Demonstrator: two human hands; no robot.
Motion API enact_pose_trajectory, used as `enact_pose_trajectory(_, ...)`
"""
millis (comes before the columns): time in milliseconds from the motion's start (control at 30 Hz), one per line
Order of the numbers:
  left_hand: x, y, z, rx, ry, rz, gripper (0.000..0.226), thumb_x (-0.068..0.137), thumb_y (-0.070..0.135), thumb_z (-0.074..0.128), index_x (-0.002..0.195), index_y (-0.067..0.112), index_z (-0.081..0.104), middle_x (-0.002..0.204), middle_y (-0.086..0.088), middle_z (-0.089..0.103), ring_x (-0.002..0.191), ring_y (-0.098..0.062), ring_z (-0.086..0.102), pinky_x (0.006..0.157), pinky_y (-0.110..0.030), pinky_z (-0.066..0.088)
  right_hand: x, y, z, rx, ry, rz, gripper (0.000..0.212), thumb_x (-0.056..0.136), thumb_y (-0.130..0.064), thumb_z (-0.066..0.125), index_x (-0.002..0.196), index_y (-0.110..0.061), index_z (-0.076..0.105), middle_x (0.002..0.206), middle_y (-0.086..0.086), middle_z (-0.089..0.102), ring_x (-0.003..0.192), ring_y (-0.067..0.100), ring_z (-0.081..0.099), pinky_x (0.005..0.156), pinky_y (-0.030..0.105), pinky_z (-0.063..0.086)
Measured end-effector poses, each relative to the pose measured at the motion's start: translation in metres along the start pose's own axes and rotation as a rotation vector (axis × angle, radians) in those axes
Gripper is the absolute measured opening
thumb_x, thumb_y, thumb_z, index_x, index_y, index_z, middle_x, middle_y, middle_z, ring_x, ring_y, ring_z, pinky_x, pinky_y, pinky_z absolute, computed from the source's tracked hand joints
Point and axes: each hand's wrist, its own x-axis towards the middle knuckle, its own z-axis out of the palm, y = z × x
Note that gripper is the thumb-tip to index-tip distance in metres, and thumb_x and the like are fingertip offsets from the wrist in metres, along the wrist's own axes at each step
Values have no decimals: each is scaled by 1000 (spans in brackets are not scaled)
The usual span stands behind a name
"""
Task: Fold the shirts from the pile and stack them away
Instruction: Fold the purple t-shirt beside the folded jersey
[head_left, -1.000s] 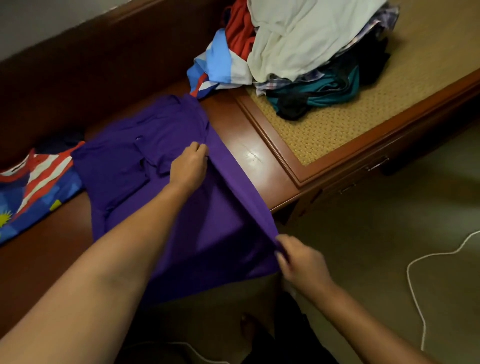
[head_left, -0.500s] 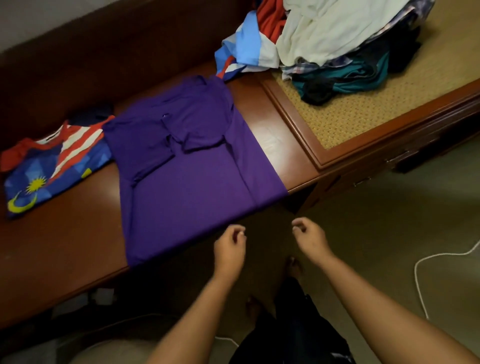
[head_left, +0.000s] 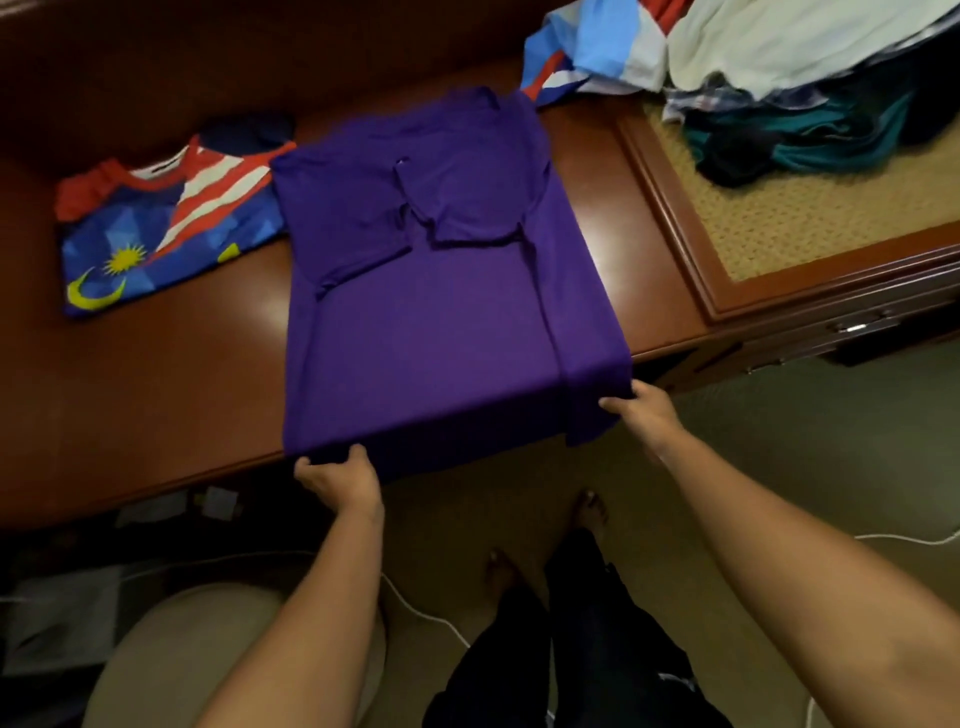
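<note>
Purple shirt lies lengthwise, collar away; left hand and right hand grip its hem.

On the reddish wooden worktop before me lie the purple shirt, its hem overhanging the front edge, a folded flag-print shirt beside it, and the pile on the woven inset

purple shirt: soft, smooth cloth, matt
table: shiny red-brown wood
mat: rough woven straw
drawer handle: shiny metal
</note>
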Motion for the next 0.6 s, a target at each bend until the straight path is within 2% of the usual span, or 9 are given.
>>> enact_pose_trajectory(133, 7, -5, -8, 6, -30, 17, 54, 88, 8, 63, 133, 2, 35, 130, -17, 49, 115, -29, 53, 93, -30, 41, -3, 11, -2, -126, 44, -10, 33, 87, -12, 68, 119, -9, 62, 106, 7, 66, 106, 26, 62, 94, 41, 48)
enact_pose_trajectory(267, 17, -11, -23, 64, -87, 55, 29, 90, 11, 62, 117, 4, 52, 115, -20, 61, 105, -35, 60, 89, -37, 47, -16, 5, 1, -319, 140, -20, 45, 91, -15, 63, 133, -3, 50, 131, 17, 55, 120, 34, 52, 96, 38, 43)
enact_pose_trajectory(333, 21, -11, -34, 97, -108, 58, 22, 91, 12, 61, 112, 6, 57, 111, -19, 64, 102, -36, 62, 88, -40, 49, -30, -2, 7, -365, 192, -50, 43, 93, -13, 59, 134, -3, 49, 133, 18, 52, 120, 34, 52, 96, 38, 43)
enact_pose_trajectory(467, 28, -8, -56, 65, -126, -15, 36, 92, 15, 60, 126, 11, 50, 130, -12, 55, 111, -30, 58, 96, -42, 48, -72, -18, 32, -348, 189, -153, 33, 93, -8, 55, 126, -6, 54, 127, 14, 53, 111, 27, 55, 94, 35, 44)
enact_pose_trajectory(600, 35, -1, -68, 102, -285, -65, 60, 92, 15, 60, 146, 16, 32, 148, -10, 38, 131, -29, 43, 106, -43, 38, -106, -44, 75, -370, 120, -297, 26, 94, -8, 53, 119, -8, 59, 117, 10, 58, 106, 21, 57, 91, 32, 46)
